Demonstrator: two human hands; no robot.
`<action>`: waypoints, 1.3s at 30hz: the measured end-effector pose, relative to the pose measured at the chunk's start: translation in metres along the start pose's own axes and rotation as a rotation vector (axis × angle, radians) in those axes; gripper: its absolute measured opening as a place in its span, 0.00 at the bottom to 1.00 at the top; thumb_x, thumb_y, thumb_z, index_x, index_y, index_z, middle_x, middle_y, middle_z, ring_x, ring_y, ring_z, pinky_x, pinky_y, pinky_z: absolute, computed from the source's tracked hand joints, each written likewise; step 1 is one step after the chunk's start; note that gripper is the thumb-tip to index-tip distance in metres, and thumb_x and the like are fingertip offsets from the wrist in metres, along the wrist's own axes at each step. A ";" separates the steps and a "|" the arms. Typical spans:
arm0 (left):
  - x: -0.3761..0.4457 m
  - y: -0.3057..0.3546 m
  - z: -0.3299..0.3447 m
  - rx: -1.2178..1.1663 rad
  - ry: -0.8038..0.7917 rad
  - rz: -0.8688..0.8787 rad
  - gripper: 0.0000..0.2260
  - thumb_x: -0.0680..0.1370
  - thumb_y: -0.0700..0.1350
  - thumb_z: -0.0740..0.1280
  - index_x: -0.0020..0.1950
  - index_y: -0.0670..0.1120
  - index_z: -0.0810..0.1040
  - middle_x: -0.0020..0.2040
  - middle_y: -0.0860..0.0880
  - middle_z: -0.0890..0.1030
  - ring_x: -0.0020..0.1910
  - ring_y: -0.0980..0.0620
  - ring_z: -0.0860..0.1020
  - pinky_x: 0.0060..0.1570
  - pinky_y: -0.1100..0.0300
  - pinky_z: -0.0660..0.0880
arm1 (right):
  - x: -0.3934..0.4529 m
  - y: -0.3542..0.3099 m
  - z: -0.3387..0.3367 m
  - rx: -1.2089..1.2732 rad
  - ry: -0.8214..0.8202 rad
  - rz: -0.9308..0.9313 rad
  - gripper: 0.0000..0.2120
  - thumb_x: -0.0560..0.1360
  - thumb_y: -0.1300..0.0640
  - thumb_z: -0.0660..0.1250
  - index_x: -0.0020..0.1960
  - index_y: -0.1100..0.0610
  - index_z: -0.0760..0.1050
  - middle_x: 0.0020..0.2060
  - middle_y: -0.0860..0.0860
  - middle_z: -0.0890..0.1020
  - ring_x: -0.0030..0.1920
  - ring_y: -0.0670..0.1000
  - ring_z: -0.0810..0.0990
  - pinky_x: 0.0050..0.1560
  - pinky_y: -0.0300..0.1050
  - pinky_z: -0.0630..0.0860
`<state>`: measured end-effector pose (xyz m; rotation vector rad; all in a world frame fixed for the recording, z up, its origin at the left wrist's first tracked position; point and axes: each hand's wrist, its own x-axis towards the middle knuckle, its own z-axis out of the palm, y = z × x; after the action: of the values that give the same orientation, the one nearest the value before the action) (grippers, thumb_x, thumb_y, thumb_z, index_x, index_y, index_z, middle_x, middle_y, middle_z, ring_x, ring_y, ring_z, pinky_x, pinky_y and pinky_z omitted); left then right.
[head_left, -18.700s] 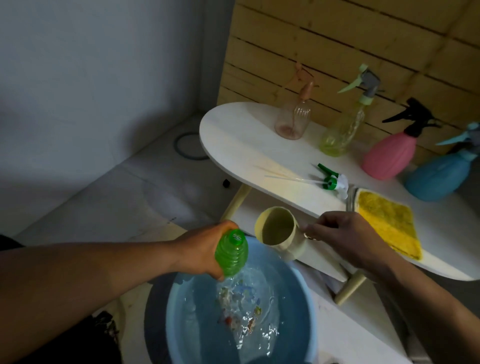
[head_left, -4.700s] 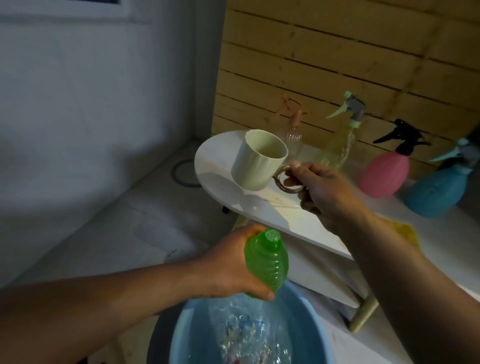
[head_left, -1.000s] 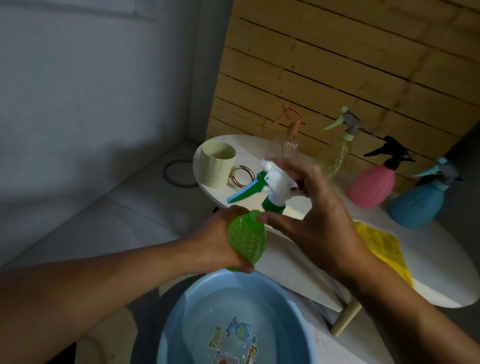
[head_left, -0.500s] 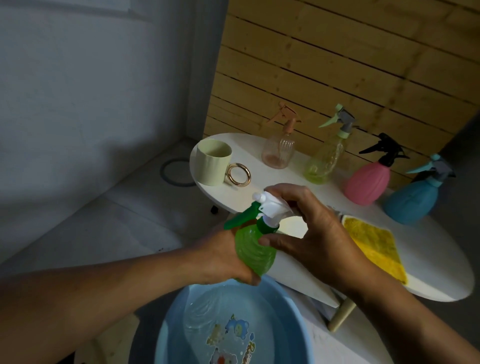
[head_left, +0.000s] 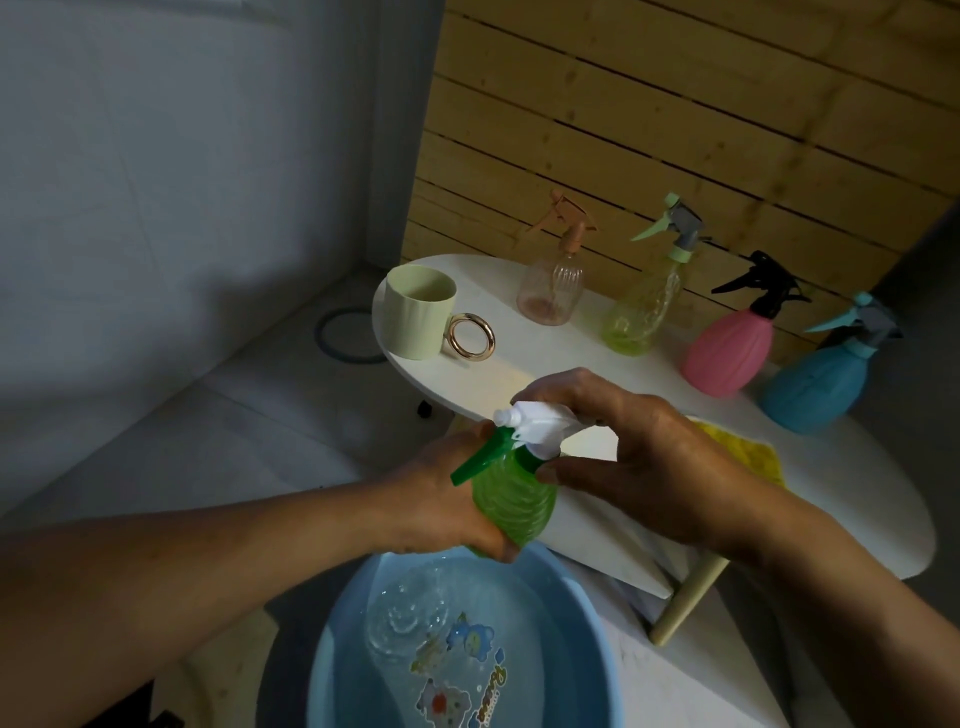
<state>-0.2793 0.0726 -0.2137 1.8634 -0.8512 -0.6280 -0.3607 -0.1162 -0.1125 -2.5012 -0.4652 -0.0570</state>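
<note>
Over blue basin, left hand grips green bottle; right hand fingers pinch its sprayer.

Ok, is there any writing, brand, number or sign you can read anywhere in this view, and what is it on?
Lettering on the floor of the blue basin, beside the cartoon figures: too blurred to read.
Green spray bottle: no label shows.
Mug, clear pink bottle, yellow-green bottle, pink bottle, blue bottle: no text visible.
</note>
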 end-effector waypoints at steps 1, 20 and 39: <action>0.000 0.000 -0.001 0.005 -0.008 0.003 0.25 0.66 0.41 0.84 0.54 0.58 0.76 0.44 0.62 0.81 0.44 0.68 0.80 0.40 0.72 0.74 | -0.001 0.000 -0.001 -0.005 -0.008 -0.003 0.24 0.75 0.62 0.76 0.67 0.46 0.74 0.60 0.40 0.80 0.63 0.49 0.79 0.60 0.54 0.78; 0.009 0.000 0.001 -0.050 0.010 0.032 0.32 0.62 0.37 0.85 0.60 0.55 0.77 0.53 0.54 0.84 0.52 0.59 0.83 0.53 0.60 0.81 | -0.011 -0.008 0.014 -0.074 0.267 0.191 0.29 0.69 0.48 0.80 0.64 0.35 0.70 0.46 0.36 0.81 0.51 0.37 0.78 0.43 0.26 0.71; 0.120 0.058 -0.009 0.030 0.250 0.055 0.30 0.62 0.46 0.86 0.60 0.59 0.79 0.51 0.58 0.86 0.52 0.58 0.83 0.59 0.52 0.80 | 0.031 0.069 -0.022 0.317 0.730 0.253 0.24 0.74 0.56 0.77 0.66 0.44 0.74 0.52 0.45 0.84 0.53 0.45 0.83 0.56 0.58 0.81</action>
<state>-0.2142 -0.0332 -0.1644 1.8910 -0.7474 -0.3406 -0.3067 -0.1715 -0.1272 -2.0209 0.1384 -0.7069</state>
